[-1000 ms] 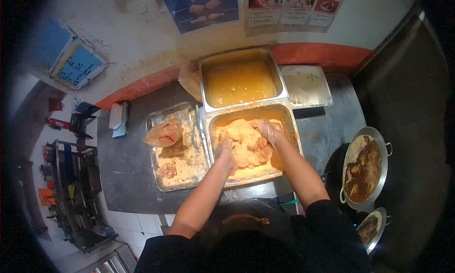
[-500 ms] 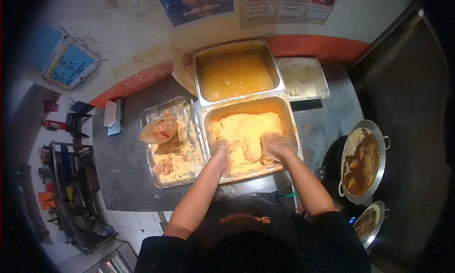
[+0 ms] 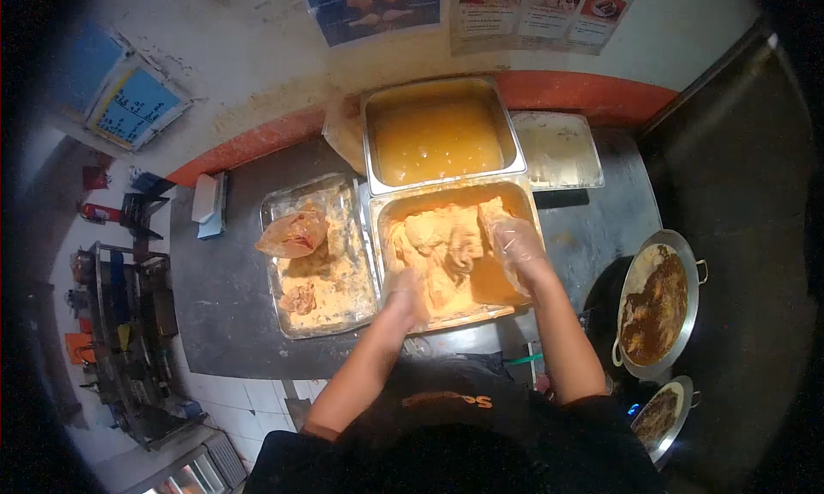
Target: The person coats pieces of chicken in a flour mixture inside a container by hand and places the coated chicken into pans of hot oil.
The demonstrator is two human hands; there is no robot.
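A deep steel pan (image 3: 525, 189) holds pale orange breading flour (image 3: 433, 279) with coated lumps in it, probably chicken pieces (image 3: 463, 247). My right hand (image 3: 519, 249), in a clear plastic glove, is at the pan's right side against the flour; its fingertips are floury and partly hidden. My left hand (image 3: 407, 301), also gloved, dips into the flour at the near left corner, with its fingers blurred and partly buried. To the left, a floury metal tray (image 3: 365, 309) carries a plastic bag of raw meat (image 3: 296, 234) and a raw piece of chicken (image 3: 298, 298).
Behind the flour stands a second steel pan of yellow-orange liquid (image 3: 442, 138). A lidded-looking flat tray (image 3: 562, 151) lies at the back right. Two wide pans of dark oil, one nearer (image 3: 661, 412) and one larger with frying food (image 3: 659, 305), stand at the right.
My right hand has moved outward and away from me along the pan's right side, baring some of the pan bottom. Flour is heaped more in the middle. My left hand stays near the left corner.
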